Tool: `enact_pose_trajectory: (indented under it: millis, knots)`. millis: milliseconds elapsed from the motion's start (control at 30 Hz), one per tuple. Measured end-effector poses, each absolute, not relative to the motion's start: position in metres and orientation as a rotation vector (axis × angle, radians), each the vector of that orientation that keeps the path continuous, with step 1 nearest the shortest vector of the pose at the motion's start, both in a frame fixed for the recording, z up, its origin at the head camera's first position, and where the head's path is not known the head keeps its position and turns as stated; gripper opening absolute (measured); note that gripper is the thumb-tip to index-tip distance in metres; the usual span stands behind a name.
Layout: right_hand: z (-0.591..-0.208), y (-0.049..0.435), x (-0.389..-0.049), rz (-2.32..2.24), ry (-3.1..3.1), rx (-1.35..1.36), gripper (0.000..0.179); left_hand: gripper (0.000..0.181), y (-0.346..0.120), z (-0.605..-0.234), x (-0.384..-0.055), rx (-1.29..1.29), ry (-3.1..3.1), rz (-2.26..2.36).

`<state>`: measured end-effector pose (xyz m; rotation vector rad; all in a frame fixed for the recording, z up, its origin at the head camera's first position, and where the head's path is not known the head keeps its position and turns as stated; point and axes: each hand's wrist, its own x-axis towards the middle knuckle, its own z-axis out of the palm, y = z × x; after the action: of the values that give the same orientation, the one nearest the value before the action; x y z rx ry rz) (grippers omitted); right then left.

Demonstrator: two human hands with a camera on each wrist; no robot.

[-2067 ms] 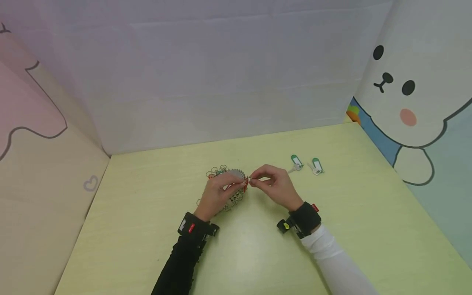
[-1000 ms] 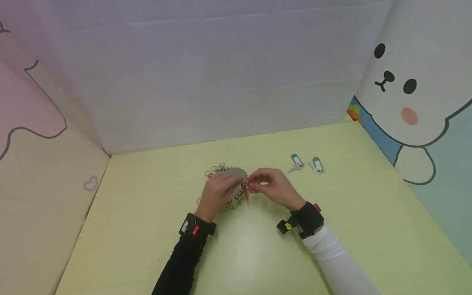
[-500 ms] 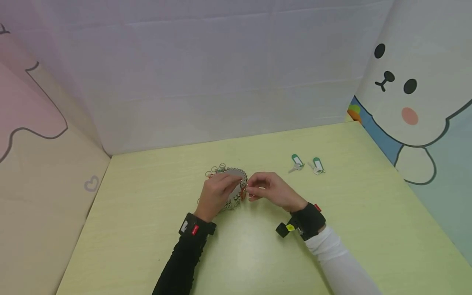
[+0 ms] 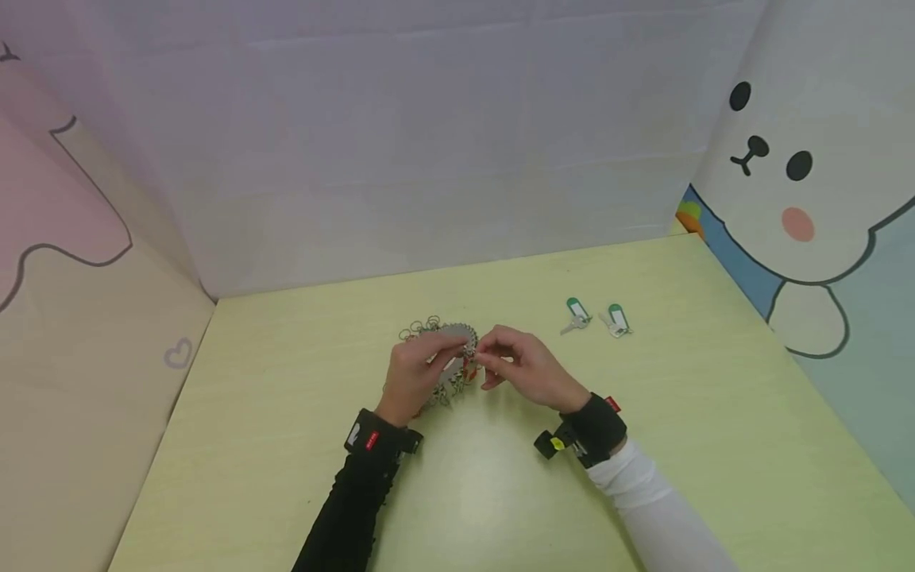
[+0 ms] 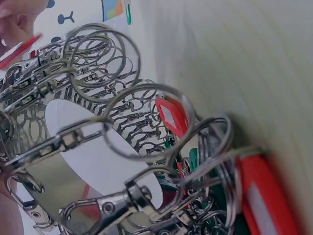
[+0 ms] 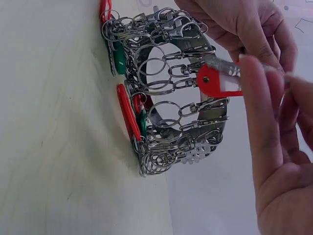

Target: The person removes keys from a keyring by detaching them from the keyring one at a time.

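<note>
My right hand's (image 4: 525,367) fingers are almost closed, thumb and finger pinching a thin metal piece (image 6: 222,65) by a red tag (image 6: 210,85). My left hand's (image 4: 418,369) fingertips bunch together; I can't tell what they hold. The round holder (image 6: 213,113), full of clips and rings, is at 9 o'clock from my right hand, partly under my left. Two keys (image 4: 576,323) with green tags (image 4: 618,315) lie at about 2 o'clock on the yellow surface (image 4: 272,445).
</note>
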<state>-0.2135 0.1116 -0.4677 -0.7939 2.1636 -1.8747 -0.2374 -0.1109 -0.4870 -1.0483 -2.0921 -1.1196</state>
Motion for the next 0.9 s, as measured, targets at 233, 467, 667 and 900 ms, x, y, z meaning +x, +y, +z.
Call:
enact_pose_trajectory:
  millis: [233, 467, 667, 900]
  knots:
    - [-0.4696, 0.107, -0.2121, -1.848, 2.61, -0.783, 0.007, 0.019, -0.1094, -0.4826, -0.235, -1.021, -2.073, -1.116]
    - [-0.474, 0.1052, -0.2111, -1.837, 2.849, -0.79, 0.011, 0.018, -0.108, -0.4826, -0.2334, -1.035, -2.087, -1.047]
    - [-0.4756, 0.1045, -0.2114, -1.9, 2.823, -0.783, 0.015, 0.021, -0.1065, -0.4816, -0.2317, -1.053, -2.08, -1.005]
    - [-0.4728, 0.1064, -0.2113, -1.98, 2.631, -0.748, 0.013, 0.019, -0.1062, -0.4793, -0.2297, -1.058, -2.091, -1.012]
